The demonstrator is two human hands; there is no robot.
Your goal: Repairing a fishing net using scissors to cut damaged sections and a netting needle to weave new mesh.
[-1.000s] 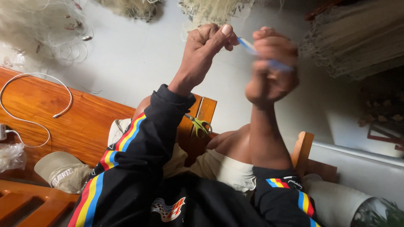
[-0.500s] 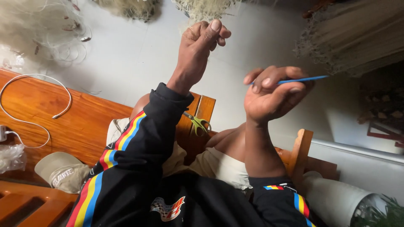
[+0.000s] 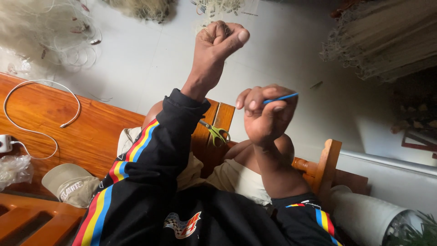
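Blue needle-like tool (image 3: 281, 98) is sitting in the right hand (image 3: 266, 116), pinched between thumb and fingers, its thin tip poking out to the right past the knuckles. The grip on it is closing tight, fingers curled fully around the shaft. Left hand (image 3: 218, 43) is raised farther off and a little to the left, clenched into a fist; whether it is pinching a thread or a strand of net I cannot tell. Both forearms are coming up out of black sleeves with red, yellow and blue stripes (image 3: 136, 150).

Below the hands, green-handled scissors (image 3: 216, 133) are lying on the slatted wooden seat (image 3: 218, 119), just beside the left sleeve. To the left, a white cable (image 3: 43, 86) is looping across the orange-brown wooden surface (image 3: 91, 136), ending at a white plug (image 3: 5, 142) at the left edge. A tan cap (image 3: 70, 184) is resting near the left elbow, with a crumpled clear plastic bag (image 3: 13, 168) beside it. Pale fishing net (image 3: 45, 27) is heaping on the light floor (image 3: 150, 64) at far left, more netting (image 3: 382, 36) at far right.
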